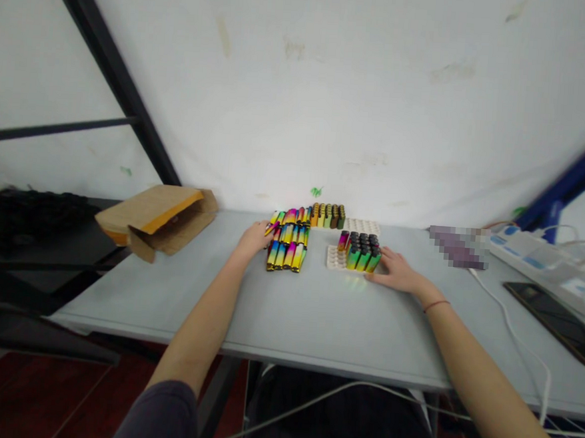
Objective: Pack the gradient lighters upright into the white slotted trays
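Note:
Shiny rainbow-coloured lighters [286, 255] lie in stacked rows on the table. At the left edge of this pile is my left hand [256, 239], its fingers closed on a tilted lighter [272, 228]. A white tray with round holes [337, 259] sits to the right of the pile. Several green-and-yellow lighters with black tops [363, 256] stand upright in the tray's right part, with a pink-purple lighter [343, 240] just to their left. My right hand [396, 271] grips the tray's right side, thumb at the front corner and fingers along the edge.
Behind stand a block of upright gold-toned lighters [327, 216] and another white holed tray [363, 226], near the wall. An open cardboard box [160, 216] lies at left. On the right are a phone [556, 317], a power strip [535, 259] and white cables [506, 321].

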The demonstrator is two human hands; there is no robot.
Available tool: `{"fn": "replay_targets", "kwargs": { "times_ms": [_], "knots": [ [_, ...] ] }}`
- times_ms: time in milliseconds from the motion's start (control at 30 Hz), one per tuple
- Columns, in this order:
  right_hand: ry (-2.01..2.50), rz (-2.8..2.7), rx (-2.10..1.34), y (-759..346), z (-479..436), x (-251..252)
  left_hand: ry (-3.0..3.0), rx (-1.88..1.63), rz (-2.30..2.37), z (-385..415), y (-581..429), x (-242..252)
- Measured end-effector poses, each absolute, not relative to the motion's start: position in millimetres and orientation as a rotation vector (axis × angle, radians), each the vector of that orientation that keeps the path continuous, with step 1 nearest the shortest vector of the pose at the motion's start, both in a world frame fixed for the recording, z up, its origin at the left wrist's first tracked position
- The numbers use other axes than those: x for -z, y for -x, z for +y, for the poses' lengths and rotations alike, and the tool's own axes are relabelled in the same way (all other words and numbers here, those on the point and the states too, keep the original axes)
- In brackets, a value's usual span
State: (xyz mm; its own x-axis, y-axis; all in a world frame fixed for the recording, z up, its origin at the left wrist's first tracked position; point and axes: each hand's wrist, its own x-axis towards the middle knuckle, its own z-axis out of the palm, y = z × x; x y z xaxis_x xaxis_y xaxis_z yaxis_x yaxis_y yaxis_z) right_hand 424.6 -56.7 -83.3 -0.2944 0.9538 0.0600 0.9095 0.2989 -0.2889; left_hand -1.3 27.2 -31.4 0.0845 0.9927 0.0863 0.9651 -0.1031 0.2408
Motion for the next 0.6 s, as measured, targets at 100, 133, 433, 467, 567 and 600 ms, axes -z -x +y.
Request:
{"fn": "replay_targets", "kwargs": {
  "times_ms": [100,133,433,467,567,600],
  "knots": [
    [1.737,-2.34,-0.294,-424,-57,83,-2.141,-0.478,1.96,32,5,33],
    [1.736,-2.342,-0.293,-424,-57,83,-2.106,-0.527,1.954,33,5,32],
    [1.702,-2.356,-0.27,-424,-56,84,-1.732,-1.187,1.707,31,-2,20],
    [1.697,-2.356,-0.266,-425,-55,85,-1.669,-1.237,1.591,29,-7,18],
    [1.665,-2.355,-0.248,-426,-54,88,-1.464,-1.307,1.253,22,-26,14],
    [1.654,-2.351,-0.24,-427,-53,90,-1.415,-1.3,1.174,18,-34,14]
  ]
}}
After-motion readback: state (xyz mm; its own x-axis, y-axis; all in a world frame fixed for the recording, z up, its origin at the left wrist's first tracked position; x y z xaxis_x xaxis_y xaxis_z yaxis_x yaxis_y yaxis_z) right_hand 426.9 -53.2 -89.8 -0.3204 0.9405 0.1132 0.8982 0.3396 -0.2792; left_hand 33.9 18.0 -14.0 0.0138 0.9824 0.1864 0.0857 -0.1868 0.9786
